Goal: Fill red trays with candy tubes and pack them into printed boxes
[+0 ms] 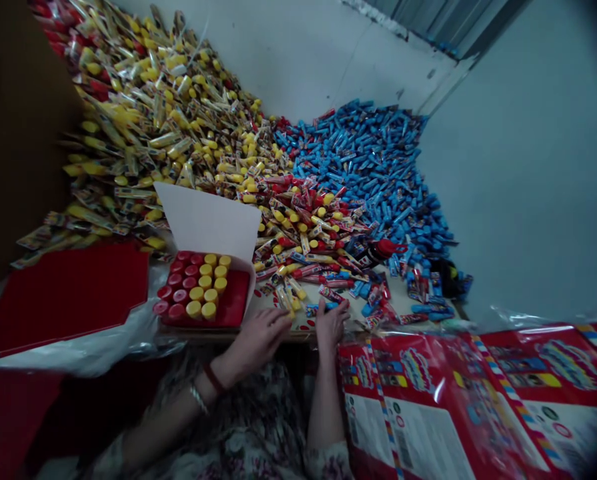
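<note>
Head view: blue-wrapped tube (323, 306) lying crosswise, long axis left-right, at far edge of right hand (331, 327); hand touching it, narrow grip, hold unclear. Left hand (259, 337) curled beside open box (206, 220) of red and yellow caps (198, 287), contents of grip hidden.

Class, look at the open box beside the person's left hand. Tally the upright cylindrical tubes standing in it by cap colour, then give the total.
Red-capped cylindrical tubes: 10
Yellow-capped cylindrical tubes: 10
Total: 20
</note>
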### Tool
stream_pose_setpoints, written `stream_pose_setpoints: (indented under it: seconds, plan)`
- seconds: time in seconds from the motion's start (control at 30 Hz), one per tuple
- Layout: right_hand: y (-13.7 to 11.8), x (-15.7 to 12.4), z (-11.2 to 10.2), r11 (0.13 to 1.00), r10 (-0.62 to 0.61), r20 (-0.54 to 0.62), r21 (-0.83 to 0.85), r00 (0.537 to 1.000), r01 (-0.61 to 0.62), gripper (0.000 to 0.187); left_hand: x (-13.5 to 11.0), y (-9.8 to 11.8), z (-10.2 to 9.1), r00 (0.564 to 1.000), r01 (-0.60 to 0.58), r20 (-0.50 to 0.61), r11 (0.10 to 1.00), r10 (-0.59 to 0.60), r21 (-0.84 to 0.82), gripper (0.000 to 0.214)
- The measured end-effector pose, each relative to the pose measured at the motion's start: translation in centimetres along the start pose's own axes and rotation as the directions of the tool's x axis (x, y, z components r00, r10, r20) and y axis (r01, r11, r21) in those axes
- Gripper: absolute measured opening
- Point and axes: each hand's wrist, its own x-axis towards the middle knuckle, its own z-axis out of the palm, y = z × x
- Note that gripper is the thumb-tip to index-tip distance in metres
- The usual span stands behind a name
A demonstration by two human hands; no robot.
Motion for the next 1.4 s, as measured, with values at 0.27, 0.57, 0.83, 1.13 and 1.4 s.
stream_pose_setpoints:
  seconds: [0.27,0.57,0.83,1.13,1.4]
  plan:
    - [-1.5,0.6,-0.3,0.965,-0.102,0.204,0.257,0.974,0.047,0.07,-3.5,-0.4,-0.5,0.995,-0.095,0.056,0.988,0.089,0.12,0.032]
    - [-13.2,-2.8,0.7,0.624,-0.643,0.341,0.752,0.686,0.211,0.04,-0.3,-9.4,-8.6,0.947,0.302,-0.045,0.833,-0.318,0.464,0.039]
    - [-15.9,-2.4,5.2,0.469,-0.881,0.407,0.697,0.24,0.542,0.027,-2.4,-11.6,-8.1,0.932,0.309,0.001,0.798,-0.361,0.517,0.049]
    - [-17.3,-3.1,3.5,0.415,-0.812,0.584,0.562,0.012,0.715,0.055,-2.8,-12.1,-7.8,0.94,0.298,-0.018,0.797,-0.339,0.526,0.049]
    - [-19.8,-3.0,5.4,0.397,-0.742,0.67,0.446,-0.006,0.802,0.048,-2.8,-11.7,-8.0,0.947,0.281,-0.015,0.809,-0.32,0.516,0.049]
